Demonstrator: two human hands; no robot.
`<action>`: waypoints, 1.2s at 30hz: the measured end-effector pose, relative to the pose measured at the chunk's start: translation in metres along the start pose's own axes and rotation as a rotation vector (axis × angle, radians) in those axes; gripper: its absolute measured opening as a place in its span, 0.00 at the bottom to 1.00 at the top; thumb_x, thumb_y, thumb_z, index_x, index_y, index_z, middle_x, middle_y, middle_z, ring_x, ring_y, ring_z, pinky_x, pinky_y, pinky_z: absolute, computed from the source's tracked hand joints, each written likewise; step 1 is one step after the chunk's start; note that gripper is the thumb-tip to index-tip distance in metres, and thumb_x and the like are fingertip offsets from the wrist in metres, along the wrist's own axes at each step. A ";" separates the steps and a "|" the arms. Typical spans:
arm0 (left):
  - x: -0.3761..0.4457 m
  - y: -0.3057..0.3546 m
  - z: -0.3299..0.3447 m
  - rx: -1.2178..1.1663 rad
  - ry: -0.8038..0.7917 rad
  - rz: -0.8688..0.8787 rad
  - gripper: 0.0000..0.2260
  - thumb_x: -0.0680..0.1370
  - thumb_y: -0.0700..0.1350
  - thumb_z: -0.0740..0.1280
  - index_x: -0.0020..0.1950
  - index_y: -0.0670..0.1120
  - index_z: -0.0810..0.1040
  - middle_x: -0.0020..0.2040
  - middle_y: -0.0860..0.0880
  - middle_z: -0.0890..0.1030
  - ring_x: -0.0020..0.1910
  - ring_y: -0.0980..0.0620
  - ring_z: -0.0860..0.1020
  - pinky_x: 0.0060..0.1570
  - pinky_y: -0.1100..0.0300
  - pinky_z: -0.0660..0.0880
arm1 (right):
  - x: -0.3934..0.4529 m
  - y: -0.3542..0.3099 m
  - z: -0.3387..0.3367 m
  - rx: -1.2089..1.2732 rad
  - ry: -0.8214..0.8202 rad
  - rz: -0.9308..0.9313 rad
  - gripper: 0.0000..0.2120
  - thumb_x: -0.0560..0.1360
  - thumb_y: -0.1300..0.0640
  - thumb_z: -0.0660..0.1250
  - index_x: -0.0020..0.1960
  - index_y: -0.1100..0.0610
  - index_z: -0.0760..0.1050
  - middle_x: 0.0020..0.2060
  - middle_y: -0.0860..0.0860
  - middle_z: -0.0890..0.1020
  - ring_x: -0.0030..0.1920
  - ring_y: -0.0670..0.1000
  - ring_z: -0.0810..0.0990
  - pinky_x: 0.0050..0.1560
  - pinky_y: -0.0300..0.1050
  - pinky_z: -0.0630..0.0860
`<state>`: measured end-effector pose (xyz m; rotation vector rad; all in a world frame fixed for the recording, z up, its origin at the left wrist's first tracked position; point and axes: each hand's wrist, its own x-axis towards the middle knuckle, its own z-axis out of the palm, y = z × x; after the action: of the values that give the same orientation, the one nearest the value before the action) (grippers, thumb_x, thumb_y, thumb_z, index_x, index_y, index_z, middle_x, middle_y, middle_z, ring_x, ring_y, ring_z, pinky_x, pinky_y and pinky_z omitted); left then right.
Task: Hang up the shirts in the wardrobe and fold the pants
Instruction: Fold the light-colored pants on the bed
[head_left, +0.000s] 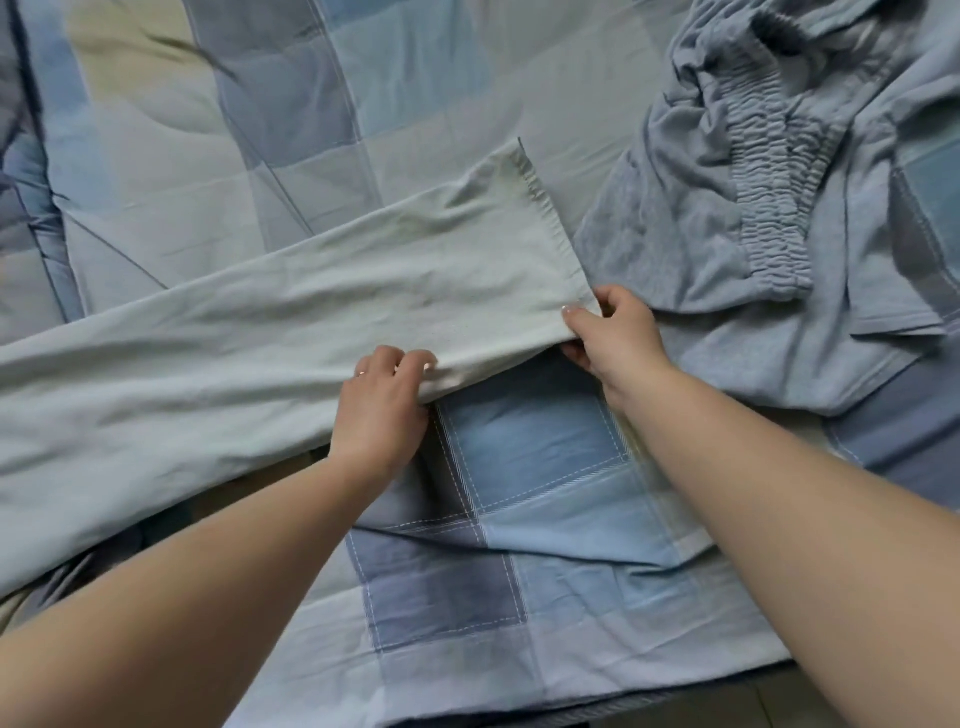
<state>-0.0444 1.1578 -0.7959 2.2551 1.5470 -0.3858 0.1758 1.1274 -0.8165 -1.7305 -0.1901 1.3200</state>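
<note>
The folding looks barely begun: both the left hand (382, 395) and right hand (613, 332) pinch the pale green pants (291, 306) stretched unfolded across mid-frame, while grey-blue pants (753, 208) lie rumpled upper right on the bed (545, 519).

Bed (519, 597): covered by a quilted patchwork cover in blue, grey-blue and pale cream squares with white stitch lines, lightly creased. Floor (779, 706): pale strip at lower right. Lighting: soft, even.

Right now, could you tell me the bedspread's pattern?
Blue and grey checks with white stitching on the bedspread, in the head view.
</note>
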 end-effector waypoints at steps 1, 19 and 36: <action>0.002 0.001 -0.003 -0.062 0.002 -0.007 0.23 0.71 0.34 0.66 0.65 0.48 0.73 0.59 0.44 0.74 0.59 0.41 0.71 0.53 0.52 0.69 | -0.005 -0.001 -0.003 -0.006 0.018 -0.028 0.09 0.76 0.63 0.66 0.43 0.50 0.72 0.44 0.48 0.79 0.44 0.46 0.78 0.33 0.36 0.76; -0.094 -0.005 0.015 -0.726 -0.130 -0.075 0.16 0.76 0.39 0.67 0.64 0.48 0.76 0.61 0.51 0.77 0.61 0.55 0.74 0.63 0.65 0.67 | -0.113 0.072 0.008 0.322 0.263 0.309 0.29 0.77 0.58 0.66 0.74 0.53 0.56 0.50 0.50 0.78 0.51 0.49 0.79 0.53 0.48 0.74; -0.279 -0.360 -0.042 -1.510 0.363 -0.823 0.04 0.78 0.40 0.67 0.48 0.49 0.79 0.42 0.51 0.81 0.40 0.56 0.78 0.43 0.60 0.75 | -0.308 0.131 0.352 -0.051 -0.270 0.279 0.03 0.78 0.59 0.64 0.48 0.51 0.74 0.43 0.50 0.81 0.42 0.46 0.80 0.42 0.39 0.75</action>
<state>-0.4793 1.0615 -0.6934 0.5059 1.8288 0.8075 -0.2925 1.0663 -0.7018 -1.6588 -0.1387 1.7684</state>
